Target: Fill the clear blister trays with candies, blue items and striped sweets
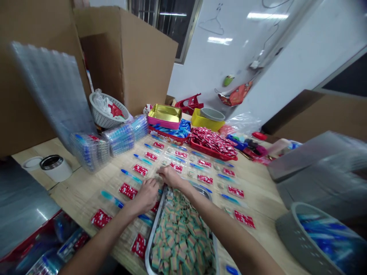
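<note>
My left hand rests knuckles-up on the wooden table by the left rim of a metal tray, fingers curled; what they hold is hidden. My right hand reaches just past the tray's far end, fingers pinched together over a clear blister tray on the table. The metal tray is full of small pastel-striped packets. Rows of clear blister trays lie ahead of both hands, each with a blue toothbrush and a red patterned sachet.
Stacks of filled clear trays stand at the left, beside a white basket and a white cup. A red tray of red sachets, a pink tin and a yellow bin sit at the back. A grey basket of toothbrushes is at right.
</note>
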### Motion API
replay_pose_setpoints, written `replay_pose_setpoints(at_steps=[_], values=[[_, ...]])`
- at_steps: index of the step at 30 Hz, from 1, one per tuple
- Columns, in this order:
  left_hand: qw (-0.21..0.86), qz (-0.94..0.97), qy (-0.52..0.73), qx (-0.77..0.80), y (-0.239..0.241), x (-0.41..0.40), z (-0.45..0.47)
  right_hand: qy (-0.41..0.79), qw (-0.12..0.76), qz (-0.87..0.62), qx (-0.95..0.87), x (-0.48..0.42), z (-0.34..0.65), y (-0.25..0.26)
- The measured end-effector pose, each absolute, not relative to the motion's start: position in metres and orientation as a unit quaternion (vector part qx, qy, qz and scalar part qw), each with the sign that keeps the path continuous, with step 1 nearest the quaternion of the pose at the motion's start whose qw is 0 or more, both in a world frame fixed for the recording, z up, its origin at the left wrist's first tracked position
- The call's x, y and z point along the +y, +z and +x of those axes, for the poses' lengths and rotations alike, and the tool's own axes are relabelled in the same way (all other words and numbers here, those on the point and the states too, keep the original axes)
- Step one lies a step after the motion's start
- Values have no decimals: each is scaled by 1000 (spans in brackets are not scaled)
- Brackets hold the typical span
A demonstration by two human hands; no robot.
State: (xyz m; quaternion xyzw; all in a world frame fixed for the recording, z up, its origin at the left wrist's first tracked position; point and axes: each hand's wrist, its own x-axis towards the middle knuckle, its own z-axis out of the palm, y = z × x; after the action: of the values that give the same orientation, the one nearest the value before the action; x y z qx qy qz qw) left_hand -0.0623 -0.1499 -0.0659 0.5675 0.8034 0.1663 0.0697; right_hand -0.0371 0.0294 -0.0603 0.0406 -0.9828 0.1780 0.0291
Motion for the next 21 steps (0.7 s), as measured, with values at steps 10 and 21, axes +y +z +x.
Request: replay_pose_setpoints(at_steps=[10, 21], values=[[36, 564, 124, 815, -60, -144, -74, 346, 179, -93, -916, 41, 65, -30], [146, 589, 190, 772, -22, -156, 22, 333, 119, -117, -928, -21, 191, -24]])
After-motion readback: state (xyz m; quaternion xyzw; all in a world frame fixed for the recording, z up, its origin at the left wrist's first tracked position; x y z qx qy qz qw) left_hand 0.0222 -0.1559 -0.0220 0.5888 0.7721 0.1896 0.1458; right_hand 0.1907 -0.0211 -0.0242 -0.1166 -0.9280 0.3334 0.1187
